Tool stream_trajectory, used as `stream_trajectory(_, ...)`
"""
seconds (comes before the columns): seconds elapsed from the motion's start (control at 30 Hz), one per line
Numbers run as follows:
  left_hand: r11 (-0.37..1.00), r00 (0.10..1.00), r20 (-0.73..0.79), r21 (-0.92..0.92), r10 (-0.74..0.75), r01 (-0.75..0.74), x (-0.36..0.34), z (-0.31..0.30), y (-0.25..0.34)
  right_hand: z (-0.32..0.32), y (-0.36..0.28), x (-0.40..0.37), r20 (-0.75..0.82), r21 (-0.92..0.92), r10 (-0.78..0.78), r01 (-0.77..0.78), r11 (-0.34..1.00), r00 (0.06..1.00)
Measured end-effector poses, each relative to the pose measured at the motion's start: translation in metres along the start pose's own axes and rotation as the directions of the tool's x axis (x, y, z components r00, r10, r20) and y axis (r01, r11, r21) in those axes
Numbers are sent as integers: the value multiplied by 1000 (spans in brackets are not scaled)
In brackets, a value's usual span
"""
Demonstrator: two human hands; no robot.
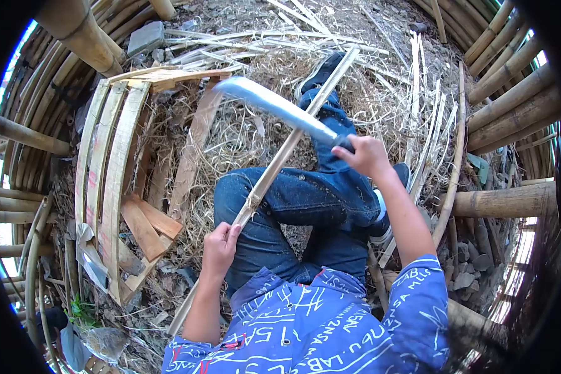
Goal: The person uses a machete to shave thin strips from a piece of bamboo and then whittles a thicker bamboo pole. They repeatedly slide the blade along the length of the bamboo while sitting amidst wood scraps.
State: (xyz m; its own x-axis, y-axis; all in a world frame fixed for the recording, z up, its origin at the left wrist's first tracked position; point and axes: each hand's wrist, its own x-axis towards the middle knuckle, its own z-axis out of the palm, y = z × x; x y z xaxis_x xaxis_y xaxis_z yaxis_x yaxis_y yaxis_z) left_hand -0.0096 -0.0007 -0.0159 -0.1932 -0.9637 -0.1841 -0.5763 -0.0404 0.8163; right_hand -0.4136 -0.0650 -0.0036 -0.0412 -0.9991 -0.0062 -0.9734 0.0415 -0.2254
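A long split bamboo strip point(279, 159) runs slantwise across my bent leg, from beside my left forearm up toward my far shoe. My left hand point(220, 248) is closed around its lower part, just below a rough, frayed spot at a node. My right hand point(363, 154) grips the dark handle of a machete point(274, 107). Its broad, shiny blade points to the upper left and overlaps the strip in this view, with the tip left of the strip. My jeans point(305, 196) are dusted with small shavings.
A slatted wooden crate point(115, 168) stands at left, loose boards point(148, 225) beside it. Shavings point(230, 143) cover the ground ahead. Thin bamboo strips point(427, 140) lie at right, more at the back. A grey block point(146, 38) sits at upper left. Bamboo poles point(511, 118) wall both sides.
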Motion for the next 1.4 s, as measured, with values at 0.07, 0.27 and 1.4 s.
stream_trajectory(0.07, 999, 999, -21, 37, 40, -39, -3, 1, -3, -13, 22, 18, 80, 172, 222, -233, 957, 972)
stream_trajectory(0.27, 999, 1000, 15, 53, 14, -15, 3, -3, 2, -17, 60, 32, 26, 135, 383, -383, 914, 923)
stream_trajectory(1.4, 987, 995, 29, 124, 94, -97, -1, -3, 2, -21, 61, 56, 49, -66, 366, -362, 930, 929)
